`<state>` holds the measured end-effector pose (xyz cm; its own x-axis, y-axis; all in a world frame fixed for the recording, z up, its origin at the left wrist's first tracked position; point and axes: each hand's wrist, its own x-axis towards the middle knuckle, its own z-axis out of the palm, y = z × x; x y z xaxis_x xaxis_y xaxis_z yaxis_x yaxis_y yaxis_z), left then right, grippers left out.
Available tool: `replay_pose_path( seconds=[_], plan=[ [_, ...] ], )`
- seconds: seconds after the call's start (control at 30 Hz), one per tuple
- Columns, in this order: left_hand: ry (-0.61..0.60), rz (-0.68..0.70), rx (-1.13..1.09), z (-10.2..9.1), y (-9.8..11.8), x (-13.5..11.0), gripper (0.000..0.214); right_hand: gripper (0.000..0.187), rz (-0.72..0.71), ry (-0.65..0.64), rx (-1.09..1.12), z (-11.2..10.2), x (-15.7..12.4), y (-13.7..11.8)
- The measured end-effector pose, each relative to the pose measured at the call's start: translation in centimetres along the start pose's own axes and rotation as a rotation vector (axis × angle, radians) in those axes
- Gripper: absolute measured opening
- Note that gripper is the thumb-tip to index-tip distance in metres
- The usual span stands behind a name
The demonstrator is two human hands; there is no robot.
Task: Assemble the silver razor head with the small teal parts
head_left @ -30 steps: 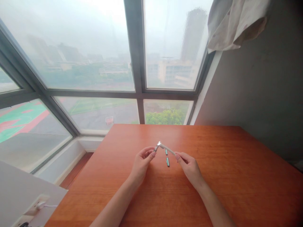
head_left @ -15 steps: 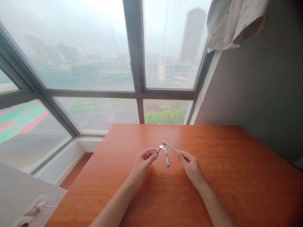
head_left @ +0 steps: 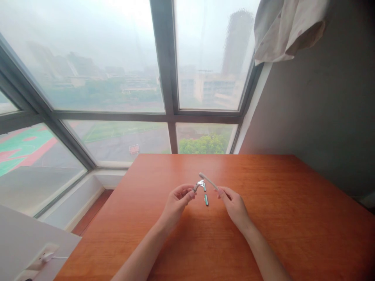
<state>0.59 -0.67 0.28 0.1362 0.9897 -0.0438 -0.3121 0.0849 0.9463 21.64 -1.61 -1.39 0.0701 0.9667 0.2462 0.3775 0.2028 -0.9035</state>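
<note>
My left hand (head_left: 178, 200) is closed round the handle of a silver razor (head_left: 197, 186), whose metal head end points up and away. Between thumb and fingers, my right hand (head_left: 233, 203) pinches a slim grey-beige toothbrush (head_left: 209, 181). Its far end reaches left, just above the razor's head; whether the two touch I cannot tell. Beneath them, a green and dark razor cartridge (head_left: 206, 200) lies on the wooden table. A second green cartridge (head_left: 204, 187) shows behind it, close to the razor's head and partly covered by it.
The brown wooden table (head_left: 293, 218) stretches out round both hands. Large windows (head_left: 111, 70) stand beyond its back edge. Pale cloth (head_left: 290, 31) hangs at upper right by a grey wall, and a plug (head_left: 47, 256) sits in a socket at lower left.
The toothbrush's far end has shifted slightly left and up, coming a little apart from the razor's head. Both hands keep their grips.
</note>
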Motion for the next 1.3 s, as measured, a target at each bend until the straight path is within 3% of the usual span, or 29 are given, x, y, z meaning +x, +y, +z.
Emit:
replay_pose_path(
  seconds=[0.13, 0.27, 0.43, 0.57, 1.0, 1.3],
  plan=[
    [0.071, -0.005, -0.009, -0.3, 0.1, 0.5, 0.035, 0.05, -0.001, 0.078, -0.165, -0.6, 0.1, 0.1],
    [0.106, -0.027, -0.006, -0.5, 0.0, 0.7, 0.035, 0.038, -0.002, 0.109, -0.371, -1.1, 0.4, 1.2],
    [0.102, -0.034, -0.024, -0.5, -0.3, 0.6, 0.036, 0.024, 0.076, 0.071, -0.695, -2.0, 0.5, 2.9],
    [0.081, -0.035, -0.015, -0.6, -0.4, 0.6, 0.034, 0.021, 0.138, 0.038, -0.836, -2.3, 0.5, 2.6],
    [0.067, -0.045, -0.021, -0.7, -0.5, 0.7, 0.031, 0.022, 0.383, 0.086, -1.007, -5.0, 0.4, 2.7],
    [0.067, -0.054, -0.018, -0.7, -0.7, 0.7, 0.03, 0.019, 0.407, 0.092, -1.027, -5.3, 0.7, 2.5]
  ],
)
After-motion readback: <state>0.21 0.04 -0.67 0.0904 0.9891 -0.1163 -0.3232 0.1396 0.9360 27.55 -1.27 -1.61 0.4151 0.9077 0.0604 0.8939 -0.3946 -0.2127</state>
